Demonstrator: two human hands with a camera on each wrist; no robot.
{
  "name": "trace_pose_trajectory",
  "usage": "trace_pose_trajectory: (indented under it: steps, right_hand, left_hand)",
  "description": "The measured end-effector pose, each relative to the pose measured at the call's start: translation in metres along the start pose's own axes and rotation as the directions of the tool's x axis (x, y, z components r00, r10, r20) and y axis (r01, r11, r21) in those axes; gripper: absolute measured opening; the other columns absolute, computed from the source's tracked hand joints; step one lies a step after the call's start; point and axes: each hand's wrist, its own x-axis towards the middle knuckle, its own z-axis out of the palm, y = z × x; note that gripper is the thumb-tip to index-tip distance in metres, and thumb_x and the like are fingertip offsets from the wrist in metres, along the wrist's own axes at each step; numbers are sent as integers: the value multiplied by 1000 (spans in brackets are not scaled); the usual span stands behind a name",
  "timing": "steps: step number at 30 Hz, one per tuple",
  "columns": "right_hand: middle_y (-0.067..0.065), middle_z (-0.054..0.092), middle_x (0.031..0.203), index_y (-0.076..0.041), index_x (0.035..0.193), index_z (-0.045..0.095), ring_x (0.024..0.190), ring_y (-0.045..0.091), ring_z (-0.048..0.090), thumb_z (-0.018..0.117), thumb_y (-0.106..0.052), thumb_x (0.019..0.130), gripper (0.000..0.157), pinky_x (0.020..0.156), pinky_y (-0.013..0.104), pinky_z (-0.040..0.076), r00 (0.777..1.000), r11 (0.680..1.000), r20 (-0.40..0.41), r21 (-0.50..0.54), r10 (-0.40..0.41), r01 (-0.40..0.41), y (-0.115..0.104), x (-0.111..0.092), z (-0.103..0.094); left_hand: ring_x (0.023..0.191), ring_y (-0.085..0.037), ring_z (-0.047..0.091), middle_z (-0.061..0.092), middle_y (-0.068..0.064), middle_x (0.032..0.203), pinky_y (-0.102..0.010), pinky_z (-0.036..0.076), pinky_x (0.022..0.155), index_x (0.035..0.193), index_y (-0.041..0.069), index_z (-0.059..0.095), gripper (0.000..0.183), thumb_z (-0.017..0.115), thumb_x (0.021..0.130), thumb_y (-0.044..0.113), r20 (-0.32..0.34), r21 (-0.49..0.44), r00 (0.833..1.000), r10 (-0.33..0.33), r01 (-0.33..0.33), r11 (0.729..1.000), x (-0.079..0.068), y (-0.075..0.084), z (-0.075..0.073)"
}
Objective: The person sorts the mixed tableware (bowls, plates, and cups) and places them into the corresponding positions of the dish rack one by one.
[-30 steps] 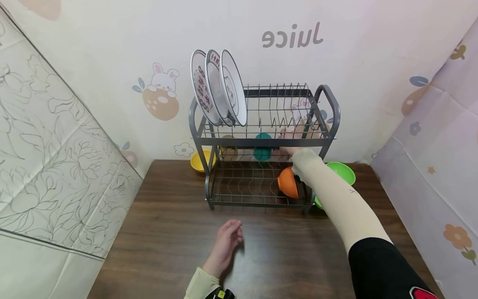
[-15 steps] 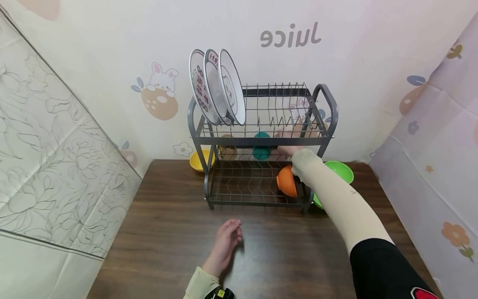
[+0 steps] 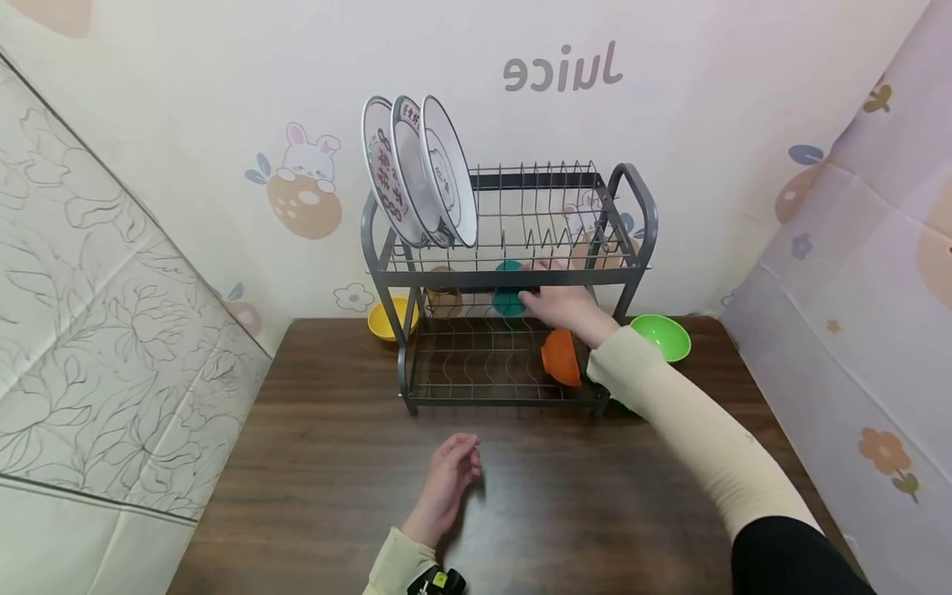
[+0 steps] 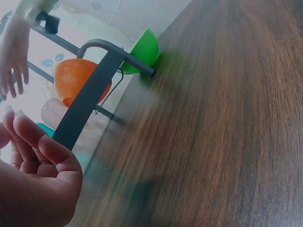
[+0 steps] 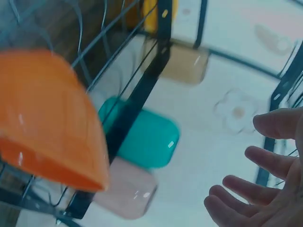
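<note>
My right hand [image 3: 561,307] is between the two tiers of the dark dish rack [image 3: 513,279], fingers spread and holding nothing. In the right wrist view its fingers [image 5: 232,189] stand apart from a teal cup [image 5: 149,137] and a pale pink cup [image 5: 128,189] by the rack's bars. An orange bowl [image 3: 561,357] stands on its side at the right of the lower tier, below this hand. My left hand [image 3: 446,483] rests on the wooden table in front of the rack, fingers loosely curled around nothing. The pink cup is hidden in the head view.
Several patterned plates [image 3: 449,173] stand upright on the upper tier's left. A tan cup [image 3: 444,299] is at the back left, with a yellow bowl [image 3: 383,321] beside the rack. To the right sits a green bowl [image 3: 664,337]. A patterned wall covering rises behind.
My right hand has come away from the back right of the rack, shifting left and forward, its fingers now spread in plain sight. The left hand stays put; the head view shifts slightly.
</note>
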Motion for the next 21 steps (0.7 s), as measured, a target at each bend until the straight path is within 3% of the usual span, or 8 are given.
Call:
trace_pose_trajectory:
  steps: [1,3,9,13,21]
  right_hand:
    - [20,58,133,-3,147,42,112,32,59,51,-30,103,52,87,46,48,997,996,-77,93,-5,12,-3,-7,2]
    - [14,66,117,-5,139,52,96,28,66,56,-28,101,44,77,45,52,988,987,-141,135,-66,85,-10,-21,7]
    - [-1,69,103,-12,111,70,82,14,62,65,-20,96,18,76,37,52,939,945,-256,173,-228,276,-17,-67,32]
    - [-7,68,93,-16,105,72,72,8,56,66,-18,96,11,68,33,49,938,933,-254,208,-238,293,-10,-93,54]
    - [-8,69,94,-18,101,73,80,9,61,67,-17,95,8,73,35,52,939,940,-311,249,-149,232,15,-129,95]
  left_hand:
    - [68,-9,51,55,3,73,-23,45,65,93,11,60,8,57,98,15,-2,2,1000,0,0,1000,0,0,0]
    - [68,-9,51,55,4,73,-23,44,65,92,11,60,8,57,98,16,-5,4,1000,2,-2,1000,0,0,0]
    - [68,-9,52,55,3,74,-22,45,65,92,12,61,8,57,99,15,-10,-3,1000,-1,1,1000,1,-1,-2]
    - [68,-9,51,55,3,74,-22,45,65,93,10,61,8,58,99,16,-15,-1,1000,0,0,1000,1,0,-3]
    - [68,-9,52,56,3,74,-23,46,66,95,9,60,8,59,98,16,-31,25,999,17,-16,1000,4,1,-6]
